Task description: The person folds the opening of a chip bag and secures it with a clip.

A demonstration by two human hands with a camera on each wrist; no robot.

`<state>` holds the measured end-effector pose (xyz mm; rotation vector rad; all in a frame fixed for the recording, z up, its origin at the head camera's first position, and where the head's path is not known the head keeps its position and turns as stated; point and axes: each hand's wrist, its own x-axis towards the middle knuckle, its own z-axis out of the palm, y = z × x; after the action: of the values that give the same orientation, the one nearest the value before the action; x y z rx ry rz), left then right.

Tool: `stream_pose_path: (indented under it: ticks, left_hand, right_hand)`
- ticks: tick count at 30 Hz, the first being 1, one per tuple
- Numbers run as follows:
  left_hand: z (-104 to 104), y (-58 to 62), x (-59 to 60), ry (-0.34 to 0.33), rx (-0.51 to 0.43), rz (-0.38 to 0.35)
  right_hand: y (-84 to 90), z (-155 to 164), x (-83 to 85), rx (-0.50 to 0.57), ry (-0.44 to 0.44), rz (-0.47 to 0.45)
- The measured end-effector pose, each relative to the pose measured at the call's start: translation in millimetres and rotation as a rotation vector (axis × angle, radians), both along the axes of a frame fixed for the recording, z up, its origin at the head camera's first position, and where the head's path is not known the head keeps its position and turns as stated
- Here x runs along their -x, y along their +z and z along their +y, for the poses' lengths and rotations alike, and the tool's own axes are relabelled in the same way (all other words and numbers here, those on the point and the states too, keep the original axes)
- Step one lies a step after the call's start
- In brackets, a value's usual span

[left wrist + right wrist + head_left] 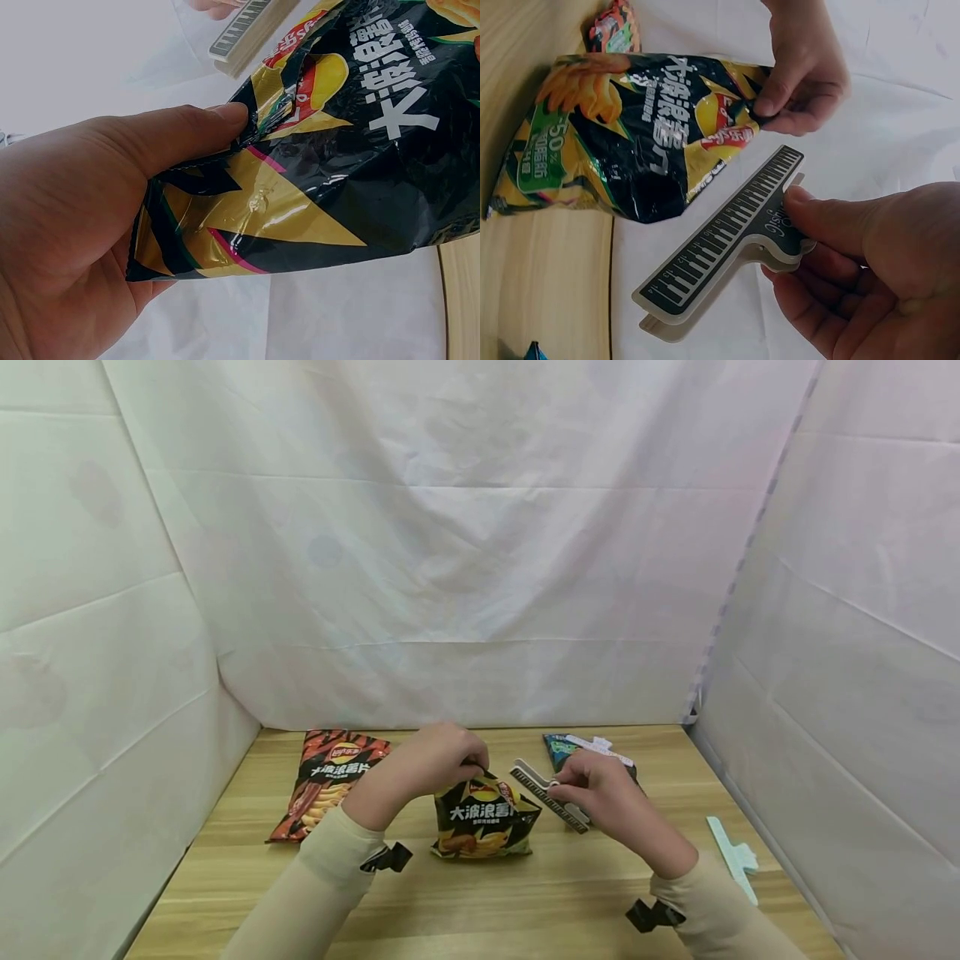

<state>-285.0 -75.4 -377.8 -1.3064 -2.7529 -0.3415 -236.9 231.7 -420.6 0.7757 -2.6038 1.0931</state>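
Observation:
My left hand (471, 763) pinches the top corner of a black and yellow crisp bag (483, 823) that stands upright on the wooden table (525, 902). In the left wrist view the thumb (217, 120) presses on the crumpled corner of that bag (337, 165). My right hand (561, 787) grips a long bag clip printed with piano keys (546, 795) by its hinge end, just right of the bag's top. In the right wrist view this clip (720, 244) points at the bag (630, 135), its two arms slightly apart, and the left hand (802, 71) is seen holding the bag's corner.
A red crisp bag (326, 781) lies flat at the back left. Behind my right hand lies a blue-green bag (558, 750) with a white clip (600, 747) on it. A pale green clip (735, 857) lies near the right edge. White cloth walls (480, 568) enclose the table.

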Motion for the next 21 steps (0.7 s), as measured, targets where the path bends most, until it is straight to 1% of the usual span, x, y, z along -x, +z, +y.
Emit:
stream_pose_path:
  ticks: [3, 10, 16, 21]
  left_hand:
    - [-0.1, 0.4, -0.6, -0.001, -0.001, 0.003]
    - [0.2, 0.5, -1.1, 0.005, -0.003, -0.002]
    - [1.0, -0.6, 0.1, 0.014, 0.001, -0.005]
    - [1.3, -1.2, 0.8, 0.021, 0.008, 0.001]
  right_hand:
    - [-1.7, -6.2, 1.4, -0.016, 0.008, -0.026]
    - [-6.8, -17.8, 5.9, -0.014, 0.067, -0.03]
    - [-10.1, -23.4, 7.3, 0.003, 0.077, -0.068]
    - [-11.0, -25.4, 7.7, 0.018, 0.081, -0.082]
